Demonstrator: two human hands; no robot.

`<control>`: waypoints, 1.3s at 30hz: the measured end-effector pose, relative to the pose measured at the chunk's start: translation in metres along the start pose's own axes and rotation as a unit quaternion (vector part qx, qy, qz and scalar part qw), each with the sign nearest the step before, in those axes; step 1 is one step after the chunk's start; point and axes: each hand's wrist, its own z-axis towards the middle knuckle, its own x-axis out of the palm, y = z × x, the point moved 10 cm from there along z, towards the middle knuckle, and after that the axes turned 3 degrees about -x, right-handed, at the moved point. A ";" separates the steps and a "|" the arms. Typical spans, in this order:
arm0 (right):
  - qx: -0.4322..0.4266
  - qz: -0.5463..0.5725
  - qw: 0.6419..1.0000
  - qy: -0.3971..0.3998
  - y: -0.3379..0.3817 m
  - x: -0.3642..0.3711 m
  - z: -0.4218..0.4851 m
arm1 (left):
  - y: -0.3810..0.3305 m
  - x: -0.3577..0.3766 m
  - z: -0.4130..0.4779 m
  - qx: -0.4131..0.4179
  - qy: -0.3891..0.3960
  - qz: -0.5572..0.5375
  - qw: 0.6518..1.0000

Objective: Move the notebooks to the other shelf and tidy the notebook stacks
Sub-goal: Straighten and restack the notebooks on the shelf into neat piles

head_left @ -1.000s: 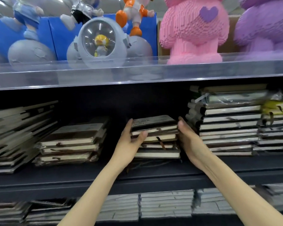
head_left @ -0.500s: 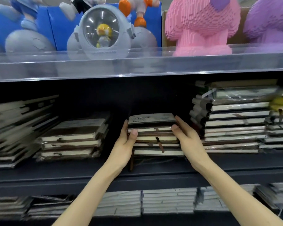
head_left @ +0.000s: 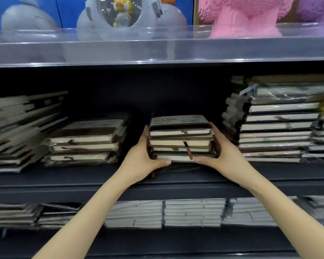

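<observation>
A person's two bare arms reach forward to the middle tier of a dark shelf unit [head_left: 101,176]. Between the hands sits a short stack of notebooks [head_left: 180,141], brown-covered with cream page edges, the top one printed with the word "NOTEBOOK". The left hand [head_left: 144,159] presses against the stack's left side with fingers running up it, and its thumb hooks along the bottom front edge. The right hand [head_left: 224,156] mirrors this on the right side, its thumb also at the bottom front edge, so both hands clamp the stack from either side. Whether the stack rests on the shelf or is lifted just off it cannot be told. A brown ribbon bookmark [head_left: 187,152] hangs down the stack's front. Just left stands a similar brown stack [head_left: 86,143], and beyond it a leaning, fanned pile [head_left: 21,131]. To the right rises a taller stack of dark notebooks [head_left: 277,128], some wrapped in plastic. The tier below holds rows of pale-edged notebooks [head_left: 193,212]. Above, behind a clear plastic rail [head_left: 157,51], stand an astronaut figure [head_left: 120,14] and a pink block-built figure [head_left: 245,17].
</observation>
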 end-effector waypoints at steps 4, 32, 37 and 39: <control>0.007 -0.029 1.000 0.006 -0.011 -0.002 0.004 | -0.001 -0.005 0.001 0.006 -0.033 0.021 0.999; 0.037 0.026 0.998 0.041 -0.031 0.010 0.022 | 0.025 -0.009 0.015 -0.044 -0.063 0.050 0.996; 0.033 -0.001 0.999 0.040 -0.031 0.012 0.032 | 0.027 -0.011 0.015 -0.051 -0.074 0.040 0.995; 0.038 -0.020 0.999 0.032 -0.034 0.012 0.034 | 0.026 -0.011 0.014 -0.055 -0.074 0.032 0.995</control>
